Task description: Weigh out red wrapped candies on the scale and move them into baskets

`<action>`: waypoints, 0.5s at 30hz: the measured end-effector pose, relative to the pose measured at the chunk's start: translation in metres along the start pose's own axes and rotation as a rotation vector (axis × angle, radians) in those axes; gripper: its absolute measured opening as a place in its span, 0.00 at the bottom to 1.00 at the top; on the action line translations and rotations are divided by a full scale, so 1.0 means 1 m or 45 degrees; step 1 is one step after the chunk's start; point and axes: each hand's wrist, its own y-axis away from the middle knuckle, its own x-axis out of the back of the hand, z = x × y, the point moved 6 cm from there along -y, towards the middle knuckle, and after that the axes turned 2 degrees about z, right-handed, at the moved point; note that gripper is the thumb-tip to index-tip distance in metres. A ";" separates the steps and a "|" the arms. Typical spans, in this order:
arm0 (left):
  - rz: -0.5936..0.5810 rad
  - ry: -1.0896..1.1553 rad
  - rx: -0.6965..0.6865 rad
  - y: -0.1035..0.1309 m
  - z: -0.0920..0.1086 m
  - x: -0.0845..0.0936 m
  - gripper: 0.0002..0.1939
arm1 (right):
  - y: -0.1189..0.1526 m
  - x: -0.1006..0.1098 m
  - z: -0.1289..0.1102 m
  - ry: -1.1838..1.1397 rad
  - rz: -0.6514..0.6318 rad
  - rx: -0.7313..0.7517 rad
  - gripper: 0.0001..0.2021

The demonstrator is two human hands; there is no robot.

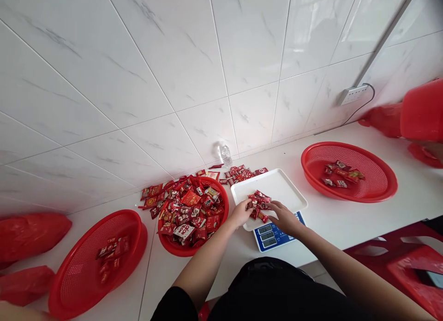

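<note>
A small pile of red snack packets [259,202] lies on the white tray [290,191] of a weighing scale. My left hand [241,214] curls its fingers against the pile's left side. From the right, my right hand [284,218] has its fingers bent around the other edge, so the packets sit between both hands. Below the tray shows the scale's blue panel [273,238] with its display windows. Just left of the tray, a round red basket [225,201] is heaped with similar packets. My fingertips partly cover the packets they touch.
Loose packets [238,174] lie behind the tray, near a clear plastic bottle [224,154] by the tiled wall. Red baskets holding a few packets stand at left [65,275] and right [387,184]. A power strip [353,94] is on the wall; a red stool [411,270] stands lower right.
</note>
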 end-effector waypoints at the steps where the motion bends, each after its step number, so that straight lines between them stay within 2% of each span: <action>1: 0.001 -0.006 -0.043 -0.001 0.003 -0.001 0.22 | -0.003 -0.003 -0.004 0.041 0.008 0.028 0.23; 2: 0.042 -0.028 -0.085 -0.002 0.005 0.002 0.21 | -0.005 -0.006 -0.007 0.075 0.014 0.052 0.23; 4: 0.229 -0.136 -0.147 -0.002 0.005 0.020 0.18 | -0.008 -0.011 -0.011 0.131 0.007 0.102 0.22; 7: 0.579 -0.420 -0.124 0.005 -0.009 0.067 0.16 | -0.005 -0.015 -0.010 0.151 0.001 0.149 0.20; 9: 0.714 -0.623 0.018 0.012 -0.031 0.100 0.20 | 0.000 -0.015 -0.005 0.125 0.016 0.145 0.20; 10: 0.717 -0.712 0.117 0.015 -0.045 0.114 0.23 | 0.002 -0.015 -0.002 0.110 0.024 0.134 0.19; 12: 0.601 -0.855 0.295 0.020 -0.072 0.130 0.28 | 0.005 -0.016 0.004 0.094 0.026 0.108 0.19; 15: 0.369 -0.993 0.381 0.022 -0.097 0.133 0.31 | 0.007 -0.018 0.008 0.092 0.004 0.087 0.20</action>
